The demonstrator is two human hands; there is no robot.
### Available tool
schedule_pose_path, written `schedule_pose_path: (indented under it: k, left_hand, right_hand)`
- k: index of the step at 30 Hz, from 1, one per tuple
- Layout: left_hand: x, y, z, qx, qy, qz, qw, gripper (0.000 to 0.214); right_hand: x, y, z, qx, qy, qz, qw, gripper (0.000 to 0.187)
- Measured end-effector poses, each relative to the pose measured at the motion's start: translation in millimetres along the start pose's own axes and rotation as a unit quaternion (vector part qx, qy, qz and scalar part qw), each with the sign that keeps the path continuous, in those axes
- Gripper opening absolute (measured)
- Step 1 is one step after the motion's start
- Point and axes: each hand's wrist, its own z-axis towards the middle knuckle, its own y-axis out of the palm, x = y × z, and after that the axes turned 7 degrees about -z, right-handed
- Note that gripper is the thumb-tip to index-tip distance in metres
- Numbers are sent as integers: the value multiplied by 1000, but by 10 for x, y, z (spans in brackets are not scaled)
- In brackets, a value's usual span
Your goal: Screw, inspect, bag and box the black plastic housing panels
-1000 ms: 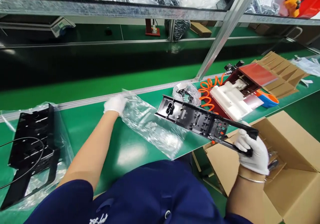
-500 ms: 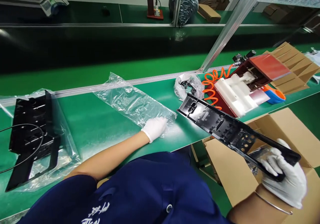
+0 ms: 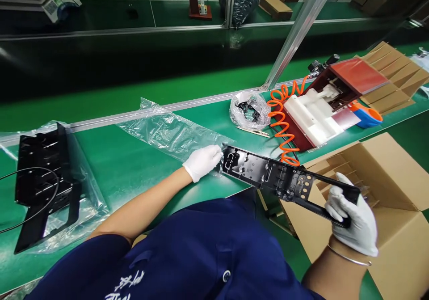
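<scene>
My right hand (image 3: 351,217), in a white glove, is closed round the frame-like right end of a long black plastic panel (image 3: 278,175). The panel's ribbed inner side faces up, and its left end meets the mouth of a clear plastic bag (image 3: 167,130). My gloved left hand (image 3: 203,161) pinches that bag at its open end, over the green bench. Whether the panel's tip is inside the bag or only touching it, I cannot tell. More black panels (image 3: 43,170) lie on clear plastic at the left, with a thin cable (image 3: 55,188) across them.
A bag of small black parts (image 3: 250,110) stands near an orange coiled hose (image 3: 284,134) and a red-and-white fixture (image 3: 315,116). Below the bench edge at right is an open cardboard box (image 3: 395,175) with dividers. A metal post (image 3: 295,40) rises behind.
My right hand has brought the black panel left and levelled it somewhat, so its end now reaches the bag's mouth. My left hand has shifted slightly left and up, still on the bag.
</scene>
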Motion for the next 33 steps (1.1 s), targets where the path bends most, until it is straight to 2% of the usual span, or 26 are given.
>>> schedule_pose_path:
  k: [3, 9, 16, 26, 33]
  left_hand:
    - [26, -21, -77, -3, 13, -14, 1000, 24]
    - [86, -62, -165, 63, 20, -79, 995, 23]
    - [150, -102, -248, 99, 59, -118, 986, 24]
    - [234, -173, -324, 133, 78, -114, 981, 23]
    - [313, -210, -371, 146, 100, -83, 981, 22]
  right_hand:
    - [42, 46, 48, 0, 8, 24, 1000, 44]
    - [127, 78, 66, -12, 9, 52, 999, 58]
    - [86, 101, 1, -12, 23, 65, 998, 45]
    - [115, 118, -37, -26, 12, 62, 998, 45]
    - [96, 220, -60, -41, 9, 49, 998, 49]
